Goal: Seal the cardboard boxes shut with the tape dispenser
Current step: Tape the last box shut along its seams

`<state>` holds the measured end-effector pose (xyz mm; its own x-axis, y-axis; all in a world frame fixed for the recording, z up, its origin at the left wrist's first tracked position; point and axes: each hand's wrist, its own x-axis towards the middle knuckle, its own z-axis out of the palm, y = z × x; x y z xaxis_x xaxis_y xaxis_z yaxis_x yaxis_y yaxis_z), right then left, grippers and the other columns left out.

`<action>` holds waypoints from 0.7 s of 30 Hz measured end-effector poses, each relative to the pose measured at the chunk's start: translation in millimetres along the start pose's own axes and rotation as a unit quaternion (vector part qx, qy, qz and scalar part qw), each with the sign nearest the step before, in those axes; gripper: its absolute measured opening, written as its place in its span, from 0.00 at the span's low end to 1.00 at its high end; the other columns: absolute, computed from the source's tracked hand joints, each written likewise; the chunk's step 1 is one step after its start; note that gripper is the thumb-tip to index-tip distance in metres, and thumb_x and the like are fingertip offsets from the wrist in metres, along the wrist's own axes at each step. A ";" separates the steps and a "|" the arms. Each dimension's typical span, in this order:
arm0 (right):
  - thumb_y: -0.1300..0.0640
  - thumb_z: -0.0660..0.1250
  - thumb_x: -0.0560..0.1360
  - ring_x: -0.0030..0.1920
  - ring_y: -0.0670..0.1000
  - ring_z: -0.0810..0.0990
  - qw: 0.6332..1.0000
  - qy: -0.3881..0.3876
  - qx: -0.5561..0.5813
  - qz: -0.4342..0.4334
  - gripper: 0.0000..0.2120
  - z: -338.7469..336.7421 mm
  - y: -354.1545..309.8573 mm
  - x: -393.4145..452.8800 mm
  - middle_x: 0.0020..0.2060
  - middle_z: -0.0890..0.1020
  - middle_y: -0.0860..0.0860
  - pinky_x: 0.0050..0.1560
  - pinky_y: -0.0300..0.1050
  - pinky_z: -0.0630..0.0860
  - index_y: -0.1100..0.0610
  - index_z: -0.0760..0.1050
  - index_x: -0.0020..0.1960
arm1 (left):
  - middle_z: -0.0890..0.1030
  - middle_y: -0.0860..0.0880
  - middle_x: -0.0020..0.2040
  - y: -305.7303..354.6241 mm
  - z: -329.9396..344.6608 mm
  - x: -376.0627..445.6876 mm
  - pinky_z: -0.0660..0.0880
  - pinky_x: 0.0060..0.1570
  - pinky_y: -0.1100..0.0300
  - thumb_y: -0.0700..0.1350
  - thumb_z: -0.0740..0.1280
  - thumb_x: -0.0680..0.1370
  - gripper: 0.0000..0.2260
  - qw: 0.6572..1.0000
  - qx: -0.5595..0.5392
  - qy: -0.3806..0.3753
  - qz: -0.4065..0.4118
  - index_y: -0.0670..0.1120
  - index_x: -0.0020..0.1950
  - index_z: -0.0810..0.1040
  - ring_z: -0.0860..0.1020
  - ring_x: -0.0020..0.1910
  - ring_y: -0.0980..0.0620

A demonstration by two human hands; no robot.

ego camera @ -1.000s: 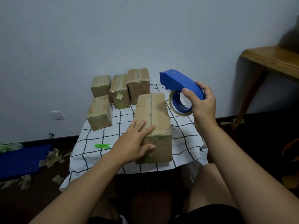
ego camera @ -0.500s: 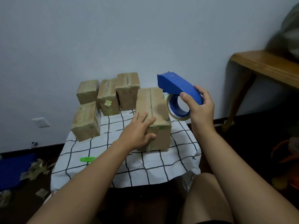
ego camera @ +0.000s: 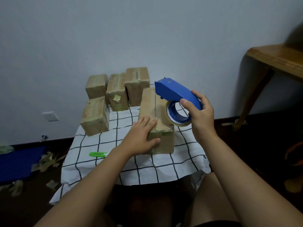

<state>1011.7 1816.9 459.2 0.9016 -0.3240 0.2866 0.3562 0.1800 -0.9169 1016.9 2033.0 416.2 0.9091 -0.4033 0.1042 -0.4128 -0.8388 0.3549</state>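
Head view, only one. Nearest box lying lengthwise on checked cloth, centre seam facing up. Left hand flat on near end of box, fingers straight across top, thumb down front face, pressing, not curled round. Right hand wrapped around blue tape dispenser, nose pointing away and left, hovering just above far right part of box, apparently not touching. Tape roll underneath, free end not visible. Four other boxes behind and to left, well apart from hands. Green cutter on cloth near left forearm. Box probably light, stiff, likely to slide on cloth under pull, so worth pinning from top. Dispenser rigid plastic, best held over arched back as here. Cutting edge at nose probably sharp.
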 end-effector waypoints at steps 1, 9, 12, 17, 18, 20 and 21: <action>0.45 0.78 0.62 0.49 0.40 0.82 1.000 -0.005 0.007 0.003 0.25 -1.1 -1.6 -1.5 0.52 0.81 0.43 0.47 0.32 0.77 0.45 0.78 0.58 | 0.55 0.51 0.79 1.4 -5.6 -0.7 0.51 0.74 0.49 0.58 0.64 0.78 0.31 0.997 -0.075 0.018 -0.014 0.56 0.79 0.56 0.49 0.78 0.51; 0.47 0.77 0.63 0.40 0.42 0.80 0.993 -0.111 0.014 0.025 0.23 -13.1 -12.9 -22.8 0.47 0.81 0.43 0.42 0.36 0.76 0.43 0.81 0.58 | 0.86 0.44 0.47 17.4 -77.1 -1.5 0.80 0.39 0.60 0.57 0.63 0.80 0.19 0.755 -0.611 0.122 -0.205 0.42 0.55 0.81 0.85 0.45 0.49; 0.50 0.76 0.62 0.37 0.43 0.79 0.987 -0.151 0.028 0.035 0.24 -9.9 -14.0 -31.6 0.48 0.80 0.48 0.40 0.36 0.76 0.46 0.81 0.58 | 0.85 0.42 0.49 22.8 -85.0 -12.0 0.81 0.42 0.59 0.60 0.64 0.78 0.22 0.726 -0.661 0.069 -0.179 0.41 0.53 0.82 0.84 0.49 0.45; 0.51 0.76 0.62 0.37 0.44 0.80 0.982 -0.175 0.039 0.055 0.26 -0.6 -12.3 -37.7 0.49 0.82 0.46 0.40 0.37 0.77 0.50 0.79 0.60 | 0.85 0.41 0.50 22.4 -91.5 -22.4 0.81 0.44 0.57 0.56 0.70 0.75 0.19 0.692 -0.698 0.080 -0.165 0.40 0.51 0.82 0.84 0.50 0.44; 0.51 0.76 0.62 0.38 0.44 0.81 0.982 -0.176 0.034 0.058 0.27 0.7 -11.7 -37.6 0.50 0.81 0.48 0.40 0.37 0.77 0.50 0.79 0.61 | 0.85 0.42 0.50 21.0 -92.1 -23.6 0.81 0.45 0.56 0.56 0.71 0.74 0.20 0.690 -0.700 0.079 -0.165 0.39 0.52 0.81 0.84 0.49 0.45; 0.50 0.76 0.62 0.38 0.43 0.81 0.982 -0.180 0.019 0.057 0.28 3.2 -9.9 -37.5 0.53 0.79 0.51 0.40 0.37 0.77 0.50 0.79 0.62 | 0.85 0.42 0.49 17.2 -92.7 -25.7 0.81 0.45 0.56 0.53 0.71 0.75 0.16 0.681 -0.710 0.075 -0.164 0.40 0.52 0.83 0.84 0.47 0.46; 0.50 0.76 0.62 0.38 0.43 0.81 0.982 -0.182 0.016 0.055 0.28 4.5 -8.7 -37.5 0.53 0.78 0.51 0.40 0.36 0.77 0.50 0.78 0.62 | 0.84 0.42 0.48 14.9 -92.6 -26.5 0.80 0.44 0.57 0.50 0.71 0.76 0.13 0.674 -0.718 0.070 -0.160 0.41 0.50 0.84 0.84 0.46 0.47</action>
<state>975.9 1831.6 457.7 0.9611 0.0525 0.2713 0.2531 0.2267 -0.9405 991.7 2065.1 504.8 0.9764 -0.1637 -0.1407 0.1944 0.3838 0.9027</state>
